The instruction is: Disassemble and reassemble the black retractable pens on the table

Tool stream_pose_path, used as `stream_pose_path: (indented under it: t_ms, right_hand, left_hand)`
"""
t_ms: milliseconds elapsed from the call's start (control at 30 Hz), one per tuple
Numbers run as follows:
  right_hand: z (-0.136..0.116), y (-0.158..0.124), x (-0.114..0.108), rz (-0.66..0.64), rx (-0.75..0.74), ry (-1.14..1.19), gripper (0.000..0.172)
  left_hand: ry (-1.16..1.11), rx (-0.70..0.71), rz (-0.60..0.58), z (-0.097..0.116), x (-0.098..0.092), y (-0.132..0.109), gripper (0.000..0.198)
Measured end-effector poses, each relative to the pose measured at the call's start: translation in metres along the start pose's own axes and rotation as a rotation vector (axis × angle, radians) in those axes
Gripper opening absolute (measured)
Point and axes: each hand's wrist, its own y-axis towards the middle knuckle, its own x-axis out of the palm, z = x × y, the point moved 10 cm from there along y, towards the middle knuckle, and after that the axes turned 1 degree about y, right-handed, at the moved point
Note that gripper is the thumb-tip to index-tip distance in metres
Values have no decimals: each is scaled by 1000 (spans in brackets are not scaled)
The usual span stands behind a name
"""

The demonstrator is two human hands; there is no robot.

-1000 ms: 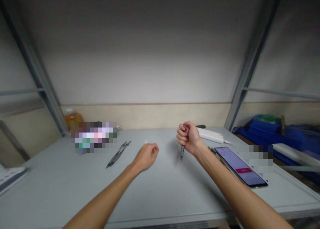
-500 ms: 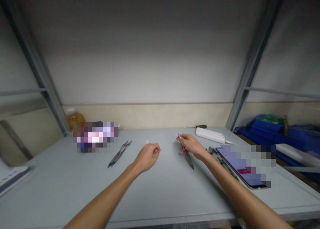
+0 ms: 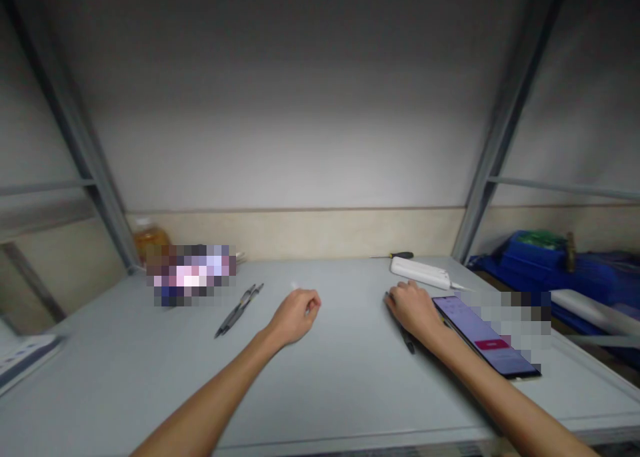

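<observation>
My left hand (image 3: 295,316) rests on the grey table with its fingers curled closed, and nothing shows in them. To its left two dark grey pens (image 3: 239,310) lie side by side, slanting. A small pale thing (image 3: 294,285), too faint to name, is just beyond the left knuckles. Low over the table on the right, my right hand (image 3: 414,309) is closed on a dark pen (image 3: 409,341); one end sticks out towards me and the middle is covered by the hand. More dark pens beside the phone (image 3: 493,337) are mostly hidden under the right hand and forearm.
Behind the right hand lie a white power strip (image 3: 420,272) with a cable and a screwdriver (image 3: 401,255). A bottle of amber liquid (image 3: 150,237) and a blurred-out object (image 3: 193,275) stand back left. Metal posts (image 3: 480,197) flank the table; blue items (image 3: 540,257) sit beyond its right edge.
My right hand has moved right and towards me with the pen, from the open table to beside the phone, turning palm down. My left hand has stayed in place.
</observation>
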Motion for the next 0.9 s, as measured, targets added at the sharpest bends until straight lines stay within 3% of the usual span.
stream_pose_path:
  t_ms: [333,533,700,900]
  right_hand:
    - [12,0,-1,59,6,-8,28]
    - [21,0,-3,61,32,54,27]
    - [11,-3,-15,119,19,114,28]
    - [-25,-7,-23,152,-79,208,26]
  left_hand:
    - [24,1,4,-1,-1,-1,16]
    - [189,-44,-17,-1,-7,-1,18]
    - [484,-254,-20,-18,-20,-5,22]
    - [721,-528,42,-50,-44,-16,36]
